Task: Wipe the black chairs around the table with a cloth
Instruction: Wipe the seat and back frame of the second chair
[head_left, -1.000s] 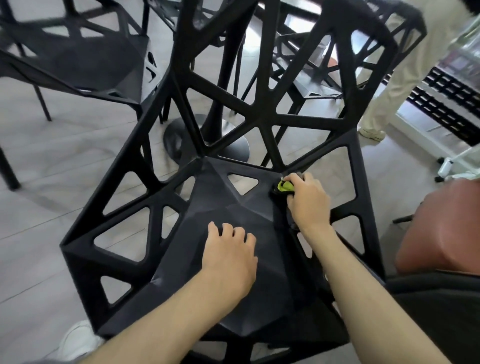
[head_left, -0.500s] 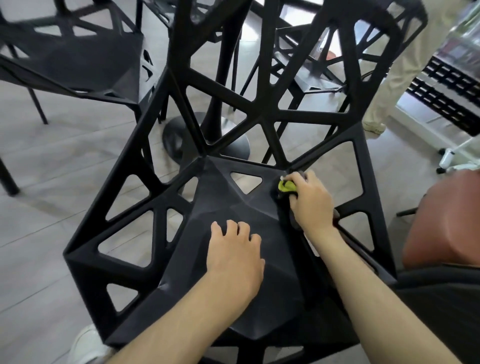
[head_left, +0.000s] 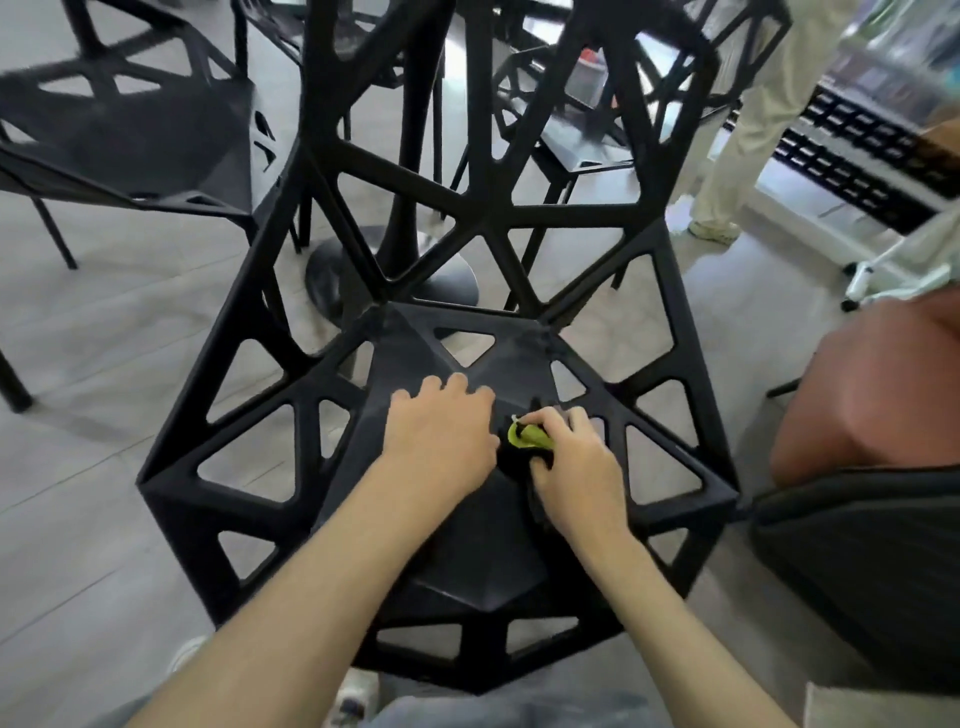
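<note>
A black lattice chair (head_left: 483, 545) with triangular cut-outs stands right in front of me, its backrest rising away from me. My left hand (head_left: 441, 436) rests palm down on the middle of the seat, fingers spread forward. Just to its right, my right hand (head_left: 569, 460) grips a bunched dark cloth with a yellow-green patch (head_left: 525, 435) and presses it on the seat. Most of the cloth is hidden under the fingers.
Another black lattice chair (head_left: 130, 130) stands at the far left, a third (head_left: 582, 140) behind the backrest. The table's round pedestal base (head_left: 389, 270) sits on the grey floor beyond. A person's legs in beige trousers (head_left: 737, 145) are at upper right; a reddish-brown cushioned seat (head_left: 872, 395) is at right.
My right hand has slid the cloth from the seat's right rear corner toward the middle, close beside my left hand. The left hand stays on the seat.
</note>
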